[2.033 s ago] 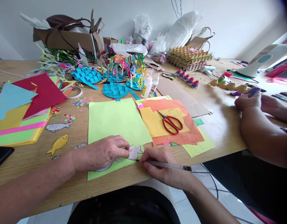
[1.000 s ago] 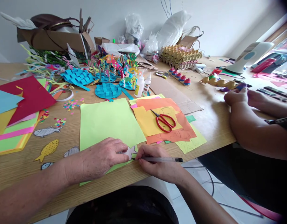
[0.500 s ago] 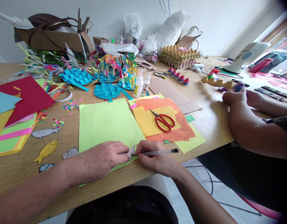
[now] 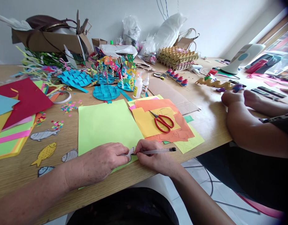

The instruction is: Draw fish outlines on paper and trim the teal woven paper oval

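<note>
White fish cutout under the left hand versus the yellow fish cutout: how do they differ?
Place: the white fish cutout is on the green sheet; the yellow fish cutout is on the wooden table.
Cover: the left hand hides most of the white one; the yellow one is uncovered.
Tail: the white one's points right in the picture, the yellow one's lower left.
Both have forked tails.

green sheet (image 4: 108, 125): smooth matt paper; pen (image 4: 159, 151): translucent plastic; tabletop (image 4: 212, 120): grained wood, glossy
</note>
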`<state>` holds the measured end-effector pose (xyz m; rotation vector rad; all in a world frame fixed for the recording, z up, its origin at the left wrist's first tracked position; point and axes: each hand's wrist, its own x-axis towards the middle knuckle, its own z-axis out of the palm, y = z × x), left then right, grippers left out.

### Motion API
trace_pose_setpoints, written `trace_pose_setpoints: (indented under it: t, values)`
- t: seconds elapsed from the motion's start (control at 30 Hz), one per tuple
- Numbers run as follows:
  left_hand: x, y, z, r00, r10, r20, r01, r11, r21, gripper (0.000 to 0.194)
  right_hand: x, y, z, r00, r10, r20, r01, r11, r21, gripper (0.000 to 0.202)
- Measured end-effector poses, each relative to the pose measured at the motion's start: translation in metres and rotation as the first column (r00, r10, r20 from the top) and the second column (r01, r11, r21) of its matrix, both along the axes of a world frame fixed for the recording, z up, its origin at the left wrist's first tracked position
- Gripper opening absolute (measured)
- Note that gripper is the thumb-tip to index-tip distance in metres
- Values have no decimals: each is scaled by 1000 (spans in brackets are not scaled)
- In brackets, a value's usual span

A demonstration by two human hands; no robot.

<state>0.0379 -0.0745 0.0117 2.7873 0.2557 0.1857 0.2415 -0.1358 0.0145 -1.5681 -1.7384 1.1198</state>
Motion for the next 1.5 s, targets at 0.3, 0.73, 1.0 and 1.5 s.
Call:
trace_pose_setpoints:
  t: [0.3,0.73,1.0,1.5]
  values:
    - [2,0,2,1000,12,6,-12,999,-44,29,0,-1,1,1000,24,-2,-24,1000,1,14]
    - [0,0,-2,1000,16,4,-15,999,-48,25,5,-5,1,1000,2,-9,-2,1000,3,14]
    - [1,-1,-5,999,37,8,-36,996,-82,29,10,-10,-1,1000,-12,12,12,1000,4,13]
    - [7,-2,-8,999,34,-2,-34,999,-14,37,12,-11,2,999,-43,13,42,999,23,12]
